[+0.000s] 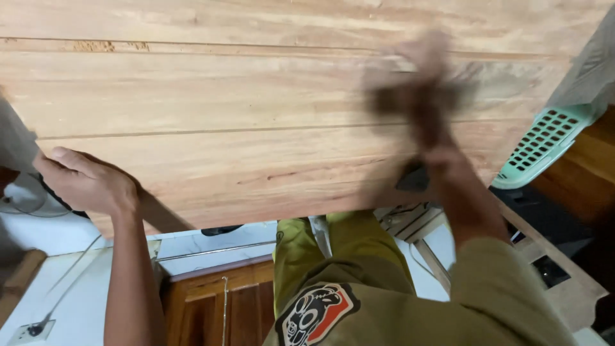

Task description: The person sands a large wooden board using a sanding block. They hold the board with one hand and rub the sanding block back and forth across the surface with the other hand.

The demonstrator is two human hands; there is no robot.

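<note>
A large light-brown wooden panel (256,96) made of joined planks fills the upper part of the head view. My left hand (83,182) grips its near left edge, fingers curled over the rim. My right hand (423,96) is over the panel's right part, heavily blurred by motion, and seems closed around a small dark thing that I cannot make out. My olive sleeve and trousers with a round patch (317,311) show below the panel.
A mint-green perforated plastic basket (544,144) sits at the right, beside grey cloth. Below are a white tiled floor with a socket and cable (32,330), a wooden cabinet (218,307) and wooden frame pieces (564,282).
</note>
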